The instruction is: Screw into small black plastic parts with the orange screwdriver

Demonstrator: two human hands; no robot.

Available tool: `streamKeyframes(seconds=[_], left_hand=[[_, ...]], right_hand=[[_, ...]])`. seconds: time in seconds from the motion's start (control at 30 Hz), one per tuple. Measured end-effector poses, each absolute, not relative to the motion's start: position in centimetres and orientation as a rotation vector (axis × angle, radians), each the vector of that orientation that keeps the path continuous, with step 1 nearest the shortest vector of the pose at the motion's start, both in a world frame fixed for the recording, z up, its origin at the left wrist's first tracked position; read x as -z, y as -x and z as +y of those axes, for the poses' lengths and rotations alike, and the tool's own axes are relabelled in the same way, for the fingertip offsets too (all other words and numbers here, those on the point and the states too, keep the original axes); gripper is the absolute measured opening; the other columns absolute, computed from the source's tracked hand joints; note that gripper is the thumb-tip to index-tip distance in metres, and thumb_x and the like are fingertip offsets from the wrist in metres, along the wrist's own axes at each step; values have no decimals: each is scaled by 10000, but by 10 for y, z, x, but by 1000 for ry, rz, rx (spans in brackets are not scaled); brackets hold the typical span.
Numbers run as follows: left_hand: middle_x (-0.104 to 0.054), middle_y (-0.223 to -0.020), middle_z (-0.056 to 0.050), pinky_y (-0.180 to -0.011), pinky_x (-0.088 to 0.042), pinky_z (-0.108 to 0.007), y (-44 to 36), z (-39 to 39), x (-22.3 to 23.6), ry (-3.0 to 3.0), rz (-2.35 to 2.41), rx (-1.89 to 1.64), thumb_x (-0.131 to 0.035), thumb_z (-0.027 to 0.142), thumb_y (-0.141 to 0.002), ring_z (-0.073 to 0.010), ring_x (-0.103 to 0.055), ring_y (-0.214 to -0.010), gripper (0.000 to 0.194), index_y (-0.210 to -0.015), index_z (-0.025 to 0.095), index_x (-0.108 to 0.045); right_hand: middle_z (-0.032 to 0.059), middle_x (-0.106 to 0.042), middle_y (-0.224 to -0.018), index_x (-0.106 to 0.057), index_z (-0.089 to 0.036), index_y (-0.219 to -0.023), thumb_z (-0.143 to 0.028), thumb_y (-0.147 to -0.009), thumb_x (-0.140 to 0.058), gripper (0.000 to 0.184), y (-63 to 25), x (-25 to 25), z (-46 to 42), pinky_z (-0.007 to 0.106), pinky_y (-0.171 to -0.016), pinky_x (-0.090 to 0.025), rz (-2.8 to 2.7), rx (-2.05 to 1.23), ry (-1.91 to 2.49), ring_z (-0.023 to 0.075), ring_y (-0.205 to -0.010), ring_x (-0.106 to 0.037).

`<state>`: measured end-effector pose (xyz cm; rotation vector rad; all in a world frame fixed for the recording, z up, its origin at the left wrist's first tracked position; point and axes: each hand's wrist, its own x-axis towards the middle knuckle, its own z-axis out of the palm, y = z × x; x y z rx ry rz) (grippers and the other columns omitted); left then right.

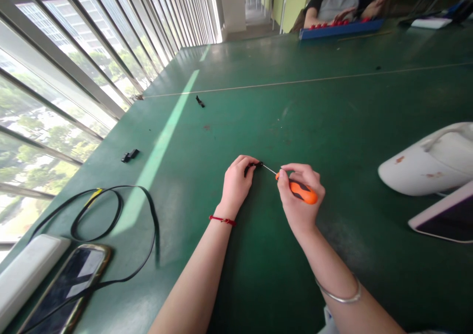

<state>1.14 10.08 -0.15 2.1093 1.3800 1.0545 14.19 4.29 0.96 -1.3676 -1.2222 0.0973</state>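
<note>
My left hand (239, 181) pinches a small black part (253, 166) just above the green tabletop; the fingers cover most of it, and its kind does not show. An orange and black screwdriver (303, 192) is gripped in my right hand (301, 201). Its thin metal shaft points left, and the tip meets or nearly meets the right end of the black part. Two more small black pieces lie on the table, one (130, 155) to the left and another (200, 101) farther back.
A phone (70, 284), a white block (29, 275) and a looped black cable (153, 216) lie at the near left. White equipment (424, 166) and a dark-screened device (449, 213) stand at the right. Across the table sits a person (340, 6) behind a blue tray (340, 30) with red pieces.
</note>
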Motion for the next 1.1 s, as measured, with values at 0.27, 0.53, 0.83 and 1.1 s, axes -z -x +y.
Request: streamKeyframes(seconds=[0.27, 0.53, 0.83, 1.1], left_hand=[[-662, -969, -28, -834, -497, -274, -11, 101, 2, -2119, 1369, -1063, -491, 91, -866, -153, -619, -910, 183, -909, 191, -638], [-662, -973, -32, -837, -503, -279, -11, 100, 1, -2114, 1375, -1052, -487, 96, -867, -156, -623, -914, 182, -907, 193, -635], [-664, -972, -33, -831, -502, -274, -11, 100, 1, -2112, 1385, -1050, -494, 99, -867, -155, -623, -908, 170, -899, 188, -637], [-662, -983, -34, -839, -501, -281, -11, 100, 1, -2114, 1376, -1047, -486, 104, -873, -159, -621, -921, 173, -906, 191, -633]], right_hand=[[-11, -550, -726, -539, -204, -1040, -254, -724, -646, 337, -144, -7, 44, 358, -720, -467, -1160, -101, 1297, 160, -664, -535], [14, -565, -786, -535, -221, -1058, -230, -729, -626, 341, -142, -6, 43, 360, -704, -473, -1155, -148, 1270, 177, -710, -547], [-35, -492, -553, -599, -216, -901, -253, -779, -601, 128, -142, -8, 42, 350, -695, -457, -1179, -198, 1343, 170, -622, -523], [-38, -482, -576, -584, -212, -914, -264, -759, -614, 166, -143, -7, 42, 341, -667, -456, -1173, -194, 1339, 164, -612, -518]])
